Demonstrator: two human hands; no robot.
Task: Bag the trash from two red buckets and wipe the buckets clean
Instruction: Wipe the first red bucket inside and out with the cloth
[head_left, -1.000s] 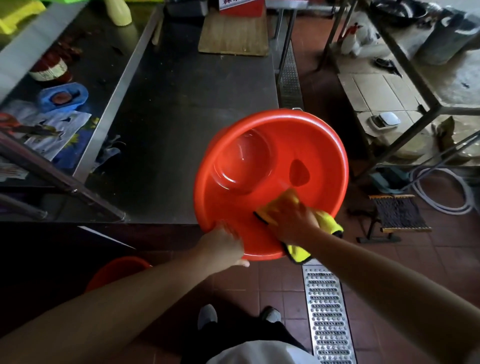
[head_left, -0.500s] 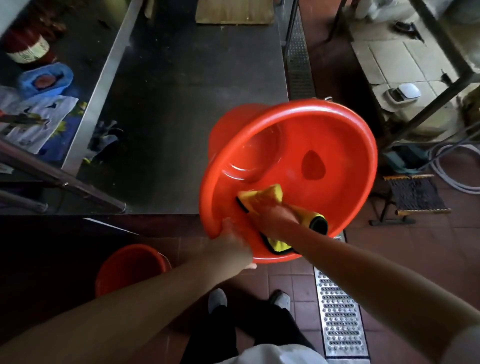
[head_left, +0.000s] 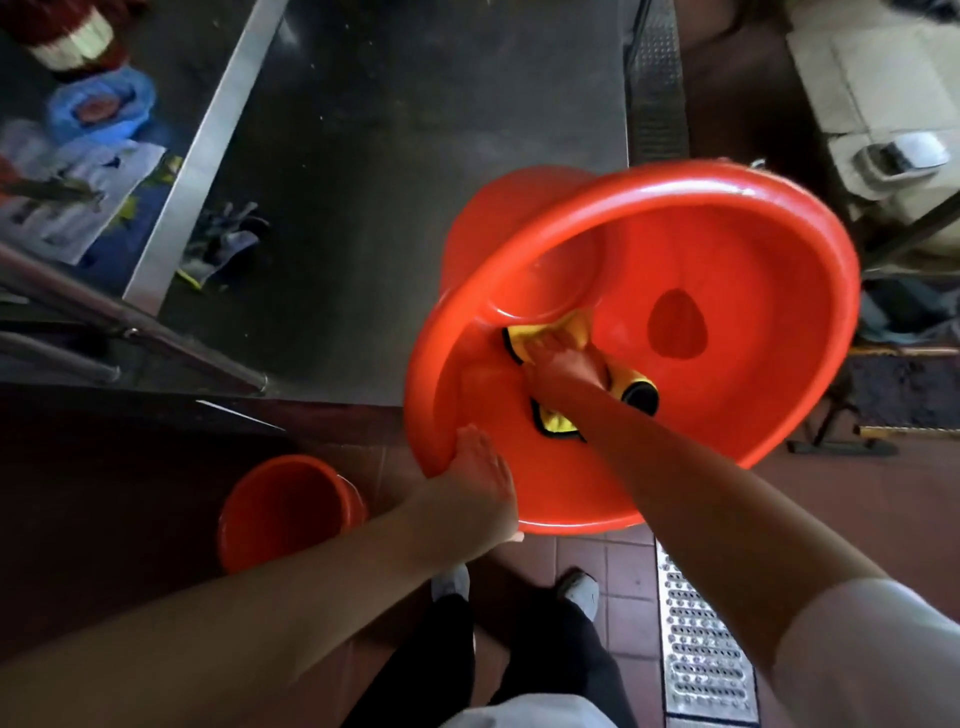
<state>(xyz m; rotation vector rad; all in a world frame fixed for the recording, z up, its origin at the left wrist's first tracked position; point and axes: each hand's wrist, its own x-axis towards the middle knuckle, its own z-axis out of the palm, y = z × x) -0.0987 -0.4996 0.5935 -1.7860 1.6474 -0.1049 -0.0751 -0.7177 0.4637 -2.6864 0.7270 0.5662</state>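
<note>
The right hand (head_left: 563, 366) reaches inside the tilted red bucket (head_left: 743, 249), fingers pressing a yellow cloth (head_left: 571, 328) against the inner wall near the bottom; whether they curl round the cloth cannot be told. The left hand (head_left: 480, 480) grips the bucket's near rim, fingers wrapped over the edge, holding it up with its mouth facing the person. The bucket hangs past the corner of a steel surface (head_left: 415, 156). A second red bucket (head_left: 285, 506) stands upright on the tiled floor (head_left: 597, 566) below, left of the person's shoes. A metal drain grate (head_left: 701, 644) runs along the floor at right.
</note>
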